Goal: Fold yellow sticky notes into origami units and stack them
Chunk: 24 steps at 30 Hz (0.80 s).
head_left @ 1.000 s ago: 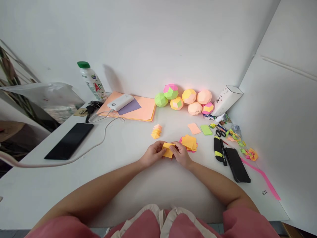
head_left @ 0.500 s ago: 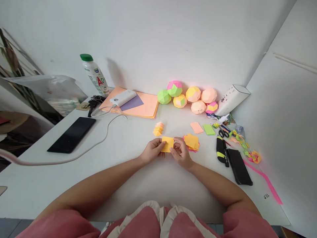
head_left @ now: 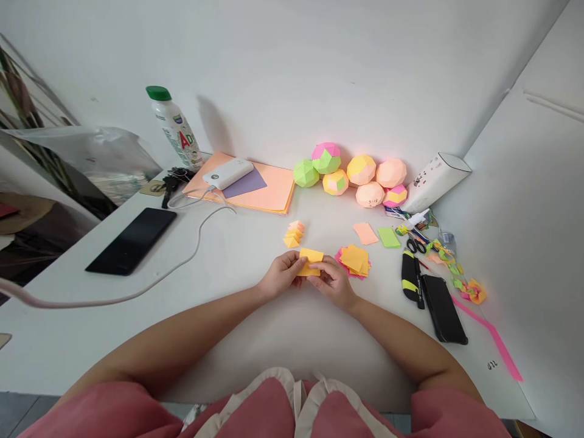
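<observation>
Between my two hands is an orange-yellow square of paper (head_left: 312,255), held just above the table. My left hand (head_left: 281,273) pinches its left side, with the thumb on top. My right hand (head_left: 335,282) grips the right side, its fingers lying over the front of the sheet. Just beyond the left hand stands a short row of folded paper pieces (head_left: 294,233) in orange and peach. Close to my right hand lies a stack of paper squares (head_left: 354,260), orange on top with pink edges below.
Faceted paper balls (head_left: 361,170) line the wall. Peach sheets (head_left: 269,182) carry a power bank (head_left: 228,173), whose cable crosses the table's left. A tablet (head_left: 132,241) and bottle (head_left: 176,131) stand left; scissors (head_left: 415,245), a cutter (head_left: 410,277) and a black phone (head_left: 442,310) lie right.
My right hand's fingers have moved from the paper's right edge onto its front. The view has shifted slightly, so the table things appear a little displaced.
</observation>
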### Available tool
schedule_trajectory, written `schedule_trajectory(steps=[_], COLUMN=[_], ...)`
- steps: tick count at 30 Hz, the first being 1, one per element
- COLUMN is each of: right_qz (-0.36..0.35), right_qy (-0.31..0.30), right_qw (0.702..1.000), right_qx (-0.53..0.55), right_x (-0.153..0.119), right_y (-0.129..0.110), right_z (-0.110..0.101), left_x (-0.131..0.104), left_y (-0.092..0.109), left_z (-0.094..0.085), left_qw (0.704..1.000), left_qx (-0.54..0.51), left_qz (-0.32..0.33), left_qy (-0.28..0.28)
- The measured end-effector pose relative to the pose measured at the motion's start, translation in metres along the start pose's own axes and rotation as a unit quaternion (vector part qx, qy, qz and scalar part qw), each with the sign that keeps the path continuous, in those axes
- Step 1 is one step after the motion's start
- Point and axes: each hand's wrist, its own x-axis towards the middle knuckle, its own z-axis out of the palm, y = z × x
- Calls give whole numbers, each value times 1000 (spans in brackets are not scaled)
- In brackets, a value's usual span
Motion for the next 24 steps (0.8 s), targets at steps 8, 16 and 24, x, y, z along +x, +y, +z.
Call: schedule_trajectory(steps=[8, 16, 24], right_qz=[86, 113, 146], right_qy=[25, 52, 63], right_qw=[993, 983, 977], right_qx=[81, 132, 140], right_x=[4, 4, 3], right_y=[-4, -4, -6], right_z=[-3, -2, 0], left_x=[-2, -1, 1], left_y=[-1, -5, -10], left_z=[-1, 0, -1], left_qw=[999, 999, 998], left_qx=[18, 16, 6], left_qz=[12, 11, 18], left_qy=[-44, -48, -55])
